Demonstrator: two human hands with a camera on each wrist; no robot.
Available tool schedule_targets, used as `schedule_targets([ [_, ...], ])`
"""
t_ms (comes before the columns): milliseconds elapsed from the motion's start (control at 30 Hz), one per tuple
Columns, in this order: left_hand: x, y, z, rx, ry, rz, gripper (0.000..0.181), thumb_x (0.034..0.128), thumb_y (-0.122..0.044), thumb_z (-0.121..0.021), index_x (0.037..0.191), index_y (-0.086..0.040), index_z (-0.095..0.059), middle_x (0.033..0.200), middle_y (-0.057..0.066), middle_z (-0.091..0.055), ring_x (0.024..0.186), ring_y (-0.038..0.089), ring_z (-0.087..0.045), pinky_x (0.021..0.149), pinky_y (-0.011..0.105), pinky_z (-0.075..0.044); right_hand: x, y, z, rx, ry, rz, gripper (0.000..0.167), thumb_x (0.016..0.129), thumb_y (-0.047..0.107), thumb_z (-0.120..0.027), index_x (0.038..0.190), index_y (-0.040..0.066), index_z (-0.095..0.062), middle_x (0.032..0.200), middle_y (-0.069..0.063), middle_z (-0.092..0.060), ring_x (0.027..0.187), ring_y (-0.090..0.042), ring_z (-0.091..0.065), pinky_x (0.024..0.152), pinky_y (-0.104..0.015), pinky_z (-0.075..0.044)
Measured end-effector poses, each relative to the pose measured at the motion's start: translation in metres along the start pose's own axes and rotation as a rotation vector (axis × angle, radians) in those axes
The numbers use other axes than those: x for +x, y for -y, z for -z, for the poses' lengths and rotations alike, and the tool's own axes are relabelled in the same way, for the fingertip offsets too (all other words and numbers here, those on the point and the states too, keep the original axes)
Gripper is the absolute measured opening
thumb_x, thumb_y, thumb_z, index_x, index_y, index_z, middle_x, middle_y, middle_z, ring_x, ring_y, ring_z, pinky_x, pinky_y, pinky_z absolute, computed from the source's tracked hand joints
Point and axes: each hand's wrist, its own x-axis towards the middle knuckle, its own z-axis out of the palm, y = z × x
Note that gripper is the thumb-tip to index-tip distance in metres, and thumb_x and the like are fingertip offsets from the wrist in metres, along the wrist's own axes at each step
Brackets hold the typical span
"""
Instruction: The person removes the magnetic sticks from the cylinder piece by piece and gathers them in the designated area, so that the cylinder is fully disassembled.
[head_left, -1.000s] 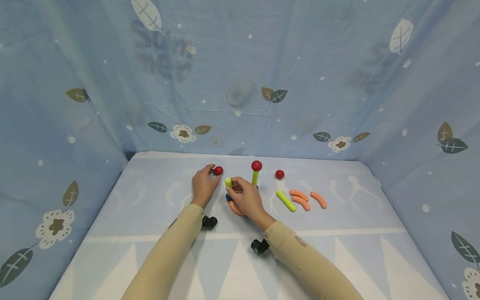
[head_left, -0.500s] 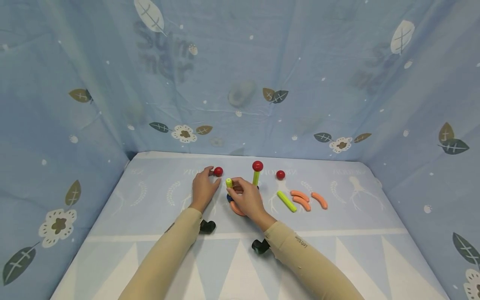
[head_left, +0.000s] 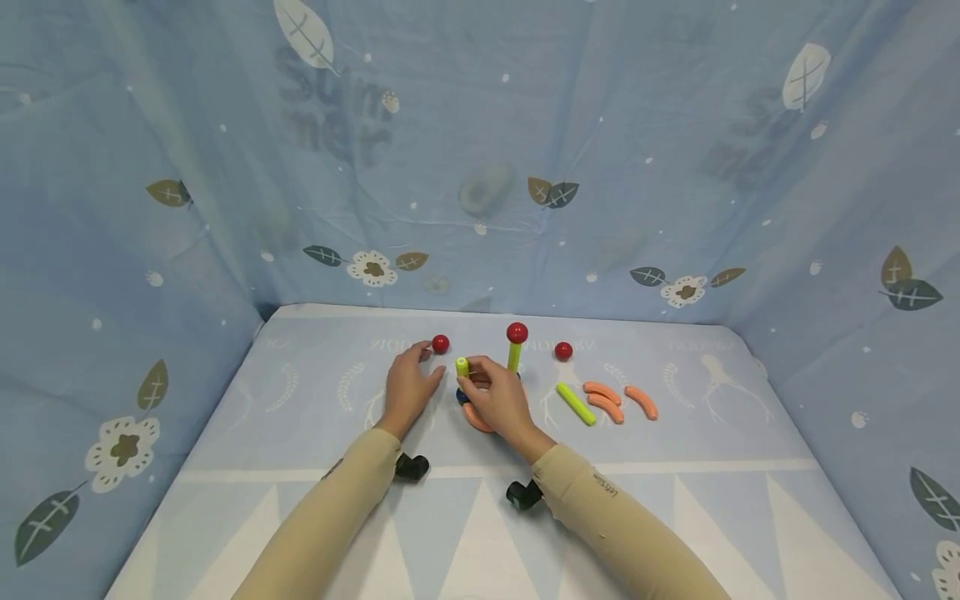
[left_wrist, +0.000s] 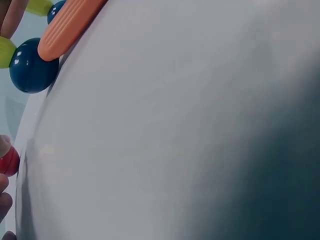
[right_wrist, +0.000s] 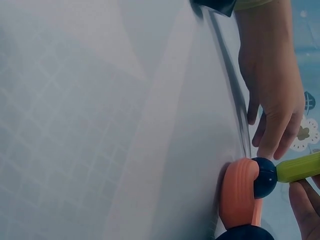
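Note:
My right hand [head_left: 501, 400] pinches an upright green stick [head_left: 462, 367] between thumb and fingers. The stick's lower end meets a dark blue ball [right_wrist: 265, 177], which joins a curved orange piece [right_wrist: 237, 195]. Behind that hand stands a second green stick [head_left: 514, 357] with a red ball [head_left: 517, 333] on top. My left hand [head_left: 408, 389] reaches beside a loose red ball [head_left: 440, 344] on the table. Its forefinger is at the ball's left side, while the thumb stays apart from it. Only fingertips of the left hand show in the left wrist view.
Right of the assembly lie a loose green stick [head_left: 576, 404], several curved orange pieces [head_left: 602, 392] and another red ball [head_left: 563, 352]. Black wrist cameras [head_left: 523, 495] sit under both sleeves. A blue patterned curtain [head_left: 480, 150] stands behind the table and along its sides.
The view shifts slightly. My right hand keeps its pinch on the green stick. My left hand stays beside the loose red ball, its fingers shifting only a little.

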Motion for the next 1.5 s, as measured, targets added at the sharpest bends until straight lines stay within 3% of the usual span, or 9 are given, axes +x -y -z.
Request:
schedule_targets([
  [267,-0.011,-0.002,0.004,-0.039,-0.011,-0.025,0.054,0.0914,-0.022,-0.077,0.139,-0.006,-0.059,0.123,0.013,-0.069,0.118,0.031,-0.059,0.106,0.046,-0.044,-0.003,-0.003,0.001,0.007,0.002,0.004,0.027,0.096,0.020,-0.073,0.121,0.011,-0.070,0.114,-0.003,-0.074,0.099,-0.014,-0.072,0.087,-0.026,-0.058],
  [767,-0.030,-0.011,0.011,-0.073,0.003,-0.137,0.046,0.0927,-0.020,-0.077,0.135,-0.008,-0.063,0.121,0.010,-0.069,0.114,0.029,-0.061,0.101,0.047,-0.048,-0.016,-0.016,0.010,-0.041,0.027,-0.007,0.033,0.094,0.016,-0.074,0.125,0.007,-0.069,0.123,-0.005,-0.070,0.106,-0.020,-0.069,0.094,-0.036,-0.056],
  [1033,-0.039,-0.015,0.018,-0.189,0.019,-0.211,0.045,0.0923,-0.012,-0.075,0.135,-0.008,-0.062,0.119,0.007,-0.070,0.110,0.024,-0.064,0.099,0.045,-0.049,-0.022,-0.022,0.008,-0.051,0.060,-0.038,0.036,0.091,0.016,-0.078,0.126,0.009,-0.068,0.119,-0.002,-0.069,0.105,-0.017,-0.067,0.095,-0.036,-0.055],
  [1233,-0.039,-0.017,0.020,-0.297,0.034,-0.291,0.041,0.0917,-0.012,-0.077,0.131,-0.011,-0.065,0.118,0.008,-0.071,0.105,0.024,-0.067,0.098,0.046,-0.050,-0.021,-0.026,0.004,-0.069,0.051,-0.009,0.035,0.090,0.015,-0.078,0.124,0.008,-0.069,0.116,-0.005,-0.071,0.101,-0.019,-0.068,0.090,-0.037,-0.057],
  [1500,-0.039,-0.022,0.018,-0.381,0.030,-0.345,0.031,0.0916,-0.014,-0.078,0.121,-0.011,-0.070,0.117,0.003,-0.070,0.100,0.024,-0.069,0.096,0.045,-0.053,-0.017,-0.027,0.000,-0.097,0.050,-0.021,0.033,0.091,0.019,-0.078,0.122,0.009,-0.070,0.115,-0.005,-0.070,0.095,-0.017,-0.071,0.092,-0.041,-0.054],
])
